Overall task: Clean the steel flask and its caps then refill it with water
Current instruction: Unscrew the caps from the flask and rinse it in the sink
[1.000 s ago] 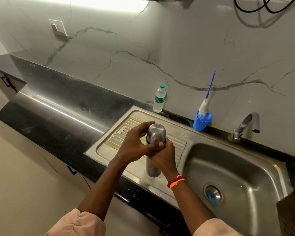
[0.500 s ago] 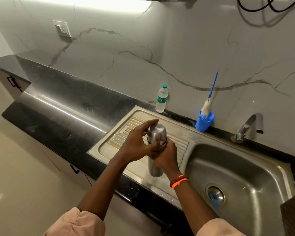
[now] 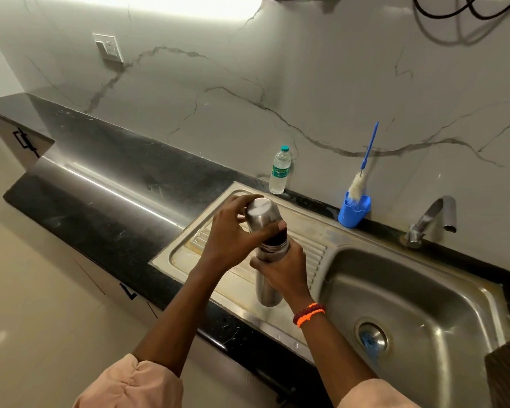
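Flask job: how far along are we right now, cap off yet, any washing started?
Nothing looks finished. In hand: the left hand grips the outer steel cap, lifted enough to show a dark inner part, while the right hand holds the flask upright on the drainboard. Left: washing, with the brush untouched in its blue cup and the tap dry, then refilling.

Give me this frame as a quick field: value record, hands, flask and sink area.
left hand: grips the cap
right hand: grips the flask body
cap state: lifted off the neck, tilted, dark gap under it
flask position: upright over the drainboard; base contact unclear
basin: right of the flask, no water running from the tap
bottle: capped, at the wall
brush: standing in the blue cup
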